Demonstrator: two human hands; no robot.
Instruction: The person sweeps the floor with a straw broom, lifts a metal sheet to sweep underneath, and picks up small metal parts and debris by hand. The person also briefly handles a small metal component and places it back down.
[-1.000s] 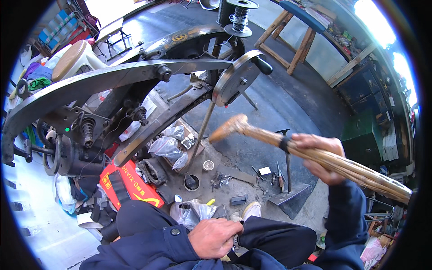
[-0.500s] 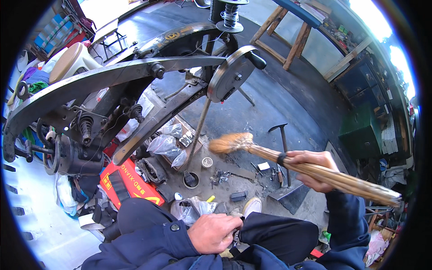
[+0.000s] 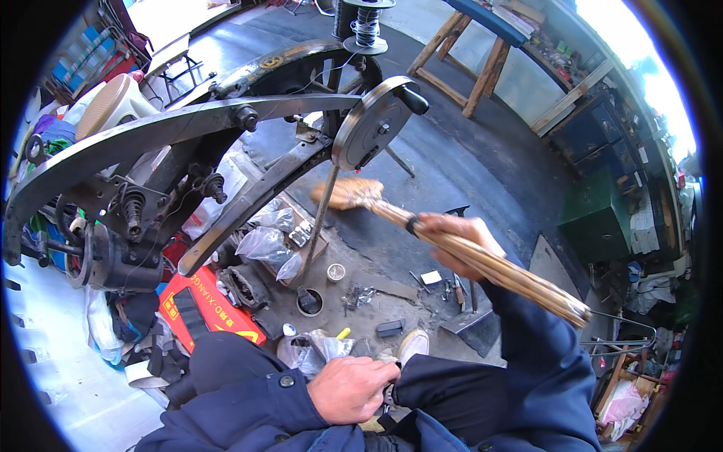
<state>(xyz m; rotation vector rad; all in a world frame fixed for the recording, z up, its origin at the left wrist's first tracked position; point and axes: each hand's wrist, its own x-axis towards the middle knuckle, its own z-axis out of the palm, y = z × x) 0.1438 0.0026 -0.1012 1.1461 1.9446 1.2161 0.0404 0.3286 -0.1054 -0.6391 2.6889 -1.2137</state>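
Note:
My right hand (image 3: 459,239) grips the bound handle of a straw hand broom (image 3: 343,193), which slants across the middle, its bristle head beside the black iron machine (image 3: 147,128) and behind one of that machine's thin rods. The machine's handled metal wheel (image 3: 370,128) sits above the broom. Low in the view my left hand (image 3: 350,388) rests between my legs with its fingers curled; whatever they may hold is hidden.
Wire spools (image 3: 365,26) top the machine. Plastic bags (image 3: 260,245), a red box (image 3: 196,301), a small tin (image 3: 336,271) and tools lie below. A wooden trestle stand (image 3: 478,79) is at the back; a green cabinet (image 3: 591,211) stands right.
My right hand has moved left with the broom, swinging its head toward the machine's rod. The whole view has shifted slightly. My left hand stays low, fingers curled.

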